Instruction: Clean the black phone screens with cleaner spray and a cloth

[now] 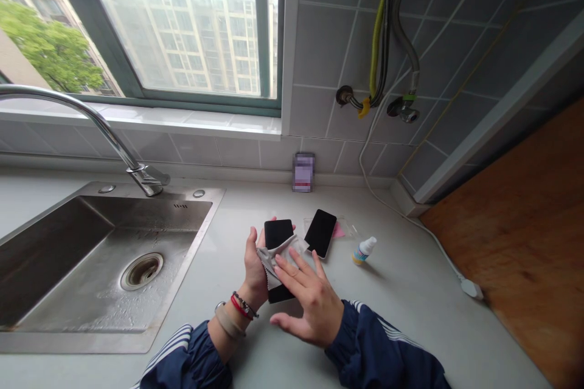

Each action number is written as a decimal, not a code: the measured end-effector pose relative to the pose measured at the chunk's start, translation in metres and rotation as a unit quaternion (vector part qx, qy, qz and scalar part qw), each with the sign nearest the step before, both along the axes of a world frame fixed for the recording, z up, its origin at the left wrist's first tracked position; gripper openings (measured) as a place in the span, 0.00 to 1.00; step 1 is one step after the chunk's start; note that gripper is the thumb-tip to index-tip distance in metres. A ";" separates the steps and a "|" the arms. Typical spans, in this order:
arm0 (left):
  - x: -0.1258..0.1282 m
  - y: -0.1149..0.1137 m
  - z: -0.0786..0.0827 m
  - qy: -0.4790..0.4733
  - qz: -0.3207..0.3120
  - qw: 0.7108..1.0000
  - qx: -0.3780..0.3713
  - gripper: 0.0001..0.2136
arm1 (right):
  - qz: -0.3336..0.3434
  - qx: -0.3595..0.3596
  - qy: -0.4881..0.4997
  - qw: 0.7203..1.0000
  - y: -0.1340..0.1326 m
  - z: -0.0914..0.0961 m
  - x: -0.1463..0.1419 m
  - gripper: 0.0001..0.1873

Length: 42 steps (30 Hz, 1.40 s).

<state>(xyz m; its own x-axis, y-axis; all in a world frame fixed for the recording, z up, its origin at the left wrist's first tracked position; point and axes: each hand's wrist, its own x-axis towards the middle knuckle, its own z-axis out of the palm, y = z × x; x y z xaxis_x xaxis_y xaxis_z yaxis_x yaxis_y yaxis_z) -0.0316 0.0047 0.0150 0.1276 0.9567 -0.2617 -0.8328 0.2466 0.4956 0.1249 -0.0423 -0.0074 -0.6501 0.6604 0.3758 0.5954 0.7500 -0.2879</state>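
My left hand (pixel 255 267) is wrapped round a black-screened smartphone (pixel 278 231), with the thumb along its left edge and fingertips showing past the far end. Across the phone's middle lies a thin grey cleaning cloth (pixel 269 259) with a zigzag edge. My right hand (pixel 308 298) rests flat on the cloth, fingers stretched out and thumb apart. Just beyond it, a second smartphone (pixel 321 233) lies screen up on the counter. To the right stands a small white spray bottle (pixel 364 251) with a coloured label.
Under the second phone is a clear plastic sheet or case (pixel 349 229) with a pink piece (pixel 338 230). Another phone (pixel 303 172) leans against the wall tiles. A steel sink (pixel 218 200) with a tap (pixel 148 179) is at left; a white cable (pixel 431 232) and plug (pixel 471 289) lie right.
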 end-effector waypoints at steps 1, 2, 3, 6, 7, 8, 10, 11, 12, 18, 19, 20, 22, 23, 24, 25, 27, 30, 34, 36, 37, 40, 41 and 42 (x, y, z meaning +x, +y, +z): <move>-0.001 0.001 -0.001 0.004 0.013 1.000 -0.005 0.33 | -0.005 -0.004 -0.005 1.000 0.000 -0.001 -0.001 0.46; -0.001 0.001 -0.001 0.008 0.024 1.000 -0.011 0.32 | -0.010 -0.007 -0.009 1.000 0.000 -0.001 -0.002 0.47; -0.001 0.002 -0.001 0.011 0.033 0.999 -0.016 0.32 | -0.016 -0.007 -0.011 1.000 0.000 -0.002 -0.003 0.46; -0.002 0.003 -0.001 0.016 0.043 0.999 -0.024 0.31 | -0.035 0.014 0.001 0.999 0.001 -0.004 -0.004 0.36; -0.004 0.003 -0.001 0.016 0.043 0.999 -0.022 0.30 | -0.036 0.024 0.011 0.999 0.001 -0.005 -0.004 0.35; -0.005 0.004 -0.001 0.017 0.044 0.999 -0.020 0.30 | -0.033 0.035 0.022 0.999 0.001 -0.005 -0.003 0.33; -0.010 0.008 -0.001 0.021 0.054 0.998 -0.015 0.29 | -0.011 0.056 0.043 0.997 0.001 -0.005 -0.003 0.30; -0.014 0.010 -0.001 0.024 0.063 0.998 -0.013 0.28 | 0.003 0.067 0.051 0.996 0.001 -0.005 -0.003 0.28; -0.016 0.012 -0.002 0.028 0.073 0.997 -0.011 0.28 | 0.015 0.080 0.058 0.995 0.001 -0.006 -0.003 0.26; -0.014 0.008 -0.004 0.010 0.045 0.999 -0.015 0.29 | -0.020 0.137 0.090 0.986 0.005 -0.008 -0.003 0.24; -0.010 0.005 -0.004 0.004 0.035 0.999 -0.021 0.30 | -0.029 0.141 0.098 0.985 0.007 -0.009 -0.002 0.26; -0.006 0.002 -0.004 -0.002 0.027 0.999 -0.025 0.30 | -0.033 0.144 0.108 0.983 0.008 -0.009 -0.001 0.29; 0.003 -0.003 -0.005 -0.010 0.014 0.999 -0.031 0.30 | -0.026 0.144 0.132 0.980 0.012 -0.007 0.001 0.33; 0.006 -0.004 -0.007 -0.005 0.006 1.000 -0.029 0.29 | -0.019 0.141 0.145 0.979 0.013 -0.007 0.003 0.34; 0.009 -0.003 -0.008 0.006 0.000 1.000 -0.023 0.29 | -0.012 0.136 0.157 0.978 0.014 -0.005 0.005 0.36; 0.010 -0.002 -0.010 0.022 -0.003 1.000 -0.015 0.28 | -0.007 0.131 0.168 0.977 0.015 -0.004 0.006 0.36; 0.008 0.004 -0.013 0.064 -0.002 0.998 0.011 0.27 | 0.001 0.120 0.189 0.975 0.017 -0.002 0.010 0.37; -0.006 0.013 -0.014 0.165 0.004 0.985 0.053 0.21 | 0.007 0.111 0.223 0.968 0.019 0.000 0.017 0.36; -0.034 0.017 -0.008 0.493 0.051 0.860 0.122 0.18 | 0.010 0.111 0.256 0.960 0.023 -0.001 0.024 0.35; -0.045 0.017 -0.003 0.644 0.073 0.742 0.172 0.15 | 0.016 0.109 0.258 0.960 0.024 -0.002 0.025 0.35; -0.050 0.018 0.000 0.686 0.079 0.696 0.194 0.15 | 0.020 0.108 0.257 0.960 0.025 -0.003 0.025 0.35; -0.058 0.027 0.009 0.759 0.055 0.578 0.294 0.13 | 0.027 0.108 0.250 0.962 0.025 -0.004 0.024 0.34; -0.061 0.032 0.012 0.773 0.028 0.541 0.330 0.12 | 0.028 0.110 0.248 0.962 0.025 -0.004 0.023 0.34; -0.063 0.037 0.014 0.778 -0.004 0.513 0.362 0.12 | 0.028 0.112 0.246 0.962 0.025 -0.004 0.023 0.34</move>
<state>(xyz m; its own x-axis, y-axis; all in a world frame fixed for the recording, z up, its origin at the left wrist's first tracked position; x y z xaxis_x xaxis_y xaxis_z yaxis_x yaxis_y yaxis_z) -0.0944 0.0418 0.0289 0.3076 0.8765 0.3703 0.7104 -0.4705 0.5234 0.1481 -0.0173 -0.0118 -0.3899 0.4962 0.7758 0.3859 0.8529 -0.3516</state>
